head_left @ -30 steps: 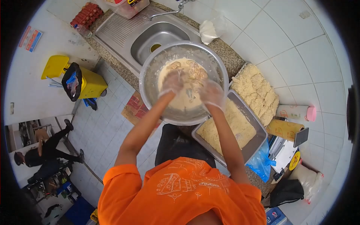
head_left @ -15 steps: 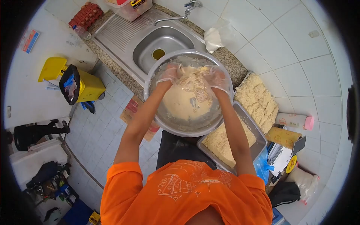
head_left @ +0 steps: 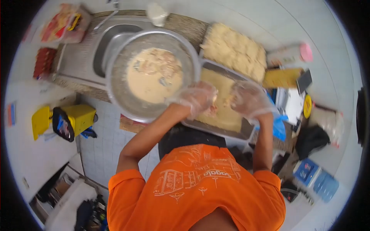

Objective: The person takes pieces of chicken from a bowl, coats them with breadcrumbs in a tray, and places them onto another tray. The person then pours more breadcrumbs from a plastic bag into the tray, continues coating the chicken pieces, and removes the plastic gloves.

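My left hand [head_left: 198, 98], in a clear plastic glove, is over the left part of a grey tray [head_left: 246, 131] of pale breading crumbs [head_left: 219, 82]. Its fingers are closed on a batter-wet piece of raw meat [head_left: 211, 111], pinkish and blurred. Across from it, above the same crumbs, is my right hand [head_left: 250, 98], gloved too. Something pale shows at its fingertips, but motion smears the fingers. Left of the tray, a large metal bowl [head_left: 117, 82] holds cream-coloured batter [head_left: 148, 86] with meat pieces [head_left: 165, 69] in it.
Behind the tray lies a heap of crumbs [head_left: 235, 46]. The sink [head_left: 102, 50] is partly behind the bowl. A plastic tub [head_left: 73, 29] stands at the back left, a yellow bin [head_left: 81, 117] on the floor. A blue bag [head_left: 279, 127] lies right of the tray.
Both hands have left the bowl and moved right, over the crumb tray, the left one with a piece of meat. The camera view has turned towards the tray.
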Motion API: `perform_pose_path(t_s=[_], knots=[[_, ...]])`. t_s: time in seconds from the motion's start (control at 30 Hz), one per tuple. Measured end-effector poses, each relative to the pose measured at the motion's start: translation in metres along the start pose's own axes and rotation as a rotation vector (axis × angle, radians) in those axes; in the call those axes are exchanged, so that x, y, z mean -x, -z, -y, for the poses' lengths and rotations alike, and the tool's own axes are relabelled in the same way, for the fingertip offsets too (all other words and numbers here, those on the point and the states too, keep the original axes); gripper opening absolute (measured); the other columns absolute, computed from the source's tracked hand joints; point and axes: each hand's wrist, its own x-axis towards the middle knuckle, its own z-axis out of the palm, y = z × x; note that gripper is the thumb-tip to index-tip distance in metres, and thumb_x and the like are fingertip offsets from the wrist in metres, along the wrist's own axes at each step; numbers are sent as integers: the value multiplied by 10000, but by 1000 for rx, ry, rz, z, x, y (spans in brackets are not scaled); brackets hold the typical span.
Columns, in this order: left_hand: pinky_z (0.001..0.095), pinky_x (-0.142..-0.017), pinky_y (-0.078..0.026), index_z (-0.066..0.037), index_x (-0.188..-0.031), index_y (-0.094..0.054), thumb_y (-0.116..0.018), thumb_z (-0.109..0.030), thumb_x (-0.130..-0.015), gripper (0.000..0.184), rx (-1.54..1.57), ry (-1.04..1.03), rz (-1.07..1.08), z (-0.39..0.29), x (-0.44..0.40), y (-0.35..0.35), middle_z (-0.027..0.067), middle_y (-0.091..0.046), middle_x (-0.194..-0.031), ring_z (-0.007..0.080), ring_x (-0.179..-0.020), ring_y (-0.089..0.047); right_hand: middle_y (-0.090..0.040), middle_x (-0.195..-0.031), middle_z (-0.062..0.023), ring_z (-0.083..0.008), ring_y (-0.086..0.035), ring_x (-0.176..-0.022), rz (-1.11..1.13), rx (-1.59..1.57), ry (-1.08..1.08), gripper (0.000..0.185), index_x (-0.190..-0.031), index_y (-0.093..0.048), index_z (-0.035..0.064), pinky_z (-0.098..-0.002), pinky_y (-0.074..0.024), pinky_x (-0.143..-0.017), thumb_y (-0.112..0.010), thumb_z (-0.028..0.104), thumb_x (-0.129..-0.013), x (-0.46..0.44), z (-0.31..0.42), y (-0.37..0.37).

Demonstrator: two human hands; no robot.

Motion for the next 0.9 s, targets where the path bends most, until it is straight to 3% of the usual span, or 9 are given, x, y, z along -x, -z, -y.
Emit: perform_pose_path(t_s=[0.17, 0.23, 0.33, 0.4, 0.47, 0.67, 0.73, 0.83, 0.9], knots=[[407, -784, -480, -14, -851, -634, -523, -144, -776, 187, -115, -114, 199, 22, -117, -86, 193, -626, -916, 335, -852, -612, -570, -1099, -184, -327, -506, -1079, 343, -35, 6, 458, -1041, -579, 55, -398, -403, -915, -574, 425, -770, -21, -66, -57], [411, -848, -451, -64, -1078, -589, -524, -172, -770, 333, -232, -98, 54, 48, -144, -111, 189, -606, -1041, 340, -974, -579, -564, -1104, -213, -334, -515, -1076, 305, -156, -339, 441, -1043, -572, 32, -405, -407, -915, -495, 411, -830, -20, -80, -67], [413, -856, -460, -19, -1047, -575, -570, -145, -743, 329, -130, 6, -373, 71, -116, -159, 203, -585, -1070, 337, -972, -578, -568, -1077, -242, -365, -537, -1036, 125, 402, -117, 412, -1041, -567, 16, -428, -428, -887, -435, 365, -868, 25, -113, -177], [418, -888, -443, -9, -1127, -528, -532, -186, -796, 375, -206, 345, -30, 35, -70, -150, 201, -555, -1134, 333, -1029, -554, -569, -1058, -261, -387, -553, -1003, 150, -161, -688, 386, -1058, -563, 9, -446, -439, -866, -390, 309, -887, 56, -52, -121], [430, -924, -409, -80, -1241, -467, -431, -178, -842, 412, -13, 730, 180, -7, -39, -141, 241, -553, -1138, 371, -1065, -536, -560, -1099, -253, -391, -545, -1025, 485, -311, -727, 420, -1085, -556, 12, -449, -445, -857, -398, 347, -888, 87, -30, -131], [423, -884, -416, -24, -1129, -525, -438, -329, -866, 412, 133, 631, 339, 8, -32, -230, 267, -558, -1093, 387, -1020, -545, -477, -1255, -242, -370, -494, -1126, 368, -996, -945, 629, -1237, -477, 8, -438, -419, -894, -426, 510, -862, 103, 13, -192], [433, -775, -461, -5, -1059, -594, -422, -344, -886, 417, 407, 607, -34, 1, -28, -225, 212, -619, -1011, 359, -939, -595, -438, -1309, -221, -361, -457, -1166, 361, -1265, -1332, 699, -1304, -403, 4, -415, -395, -930, -447, 536, -852, 63, 23, -155], [401, -793, -454, 12, -1063, -573, -480, -289, -862, 374, 904, 943, -425, -29, -23, -171, 196, -626, -996, 353, -929, -594, -433, -1320, -199, -373, -434, -1176, 288, -774, -1098, 653, -1311, -409, 44, -445, -361, -967, -484, 489, -839, 14, 22, -127], [393, -808, -447, 13, -1081, -561, -495, -262, -849, 366, 925, 869, -441, -6, -21, -169, 192, -622, -1011, 352, -945, -588, -429, -1330, -189, -364, -374, -1243, -39, -392, -704, 589, -1300, -433, 75, -491, -281, -1025, -489, 431, -835, -24, 22, -171]])
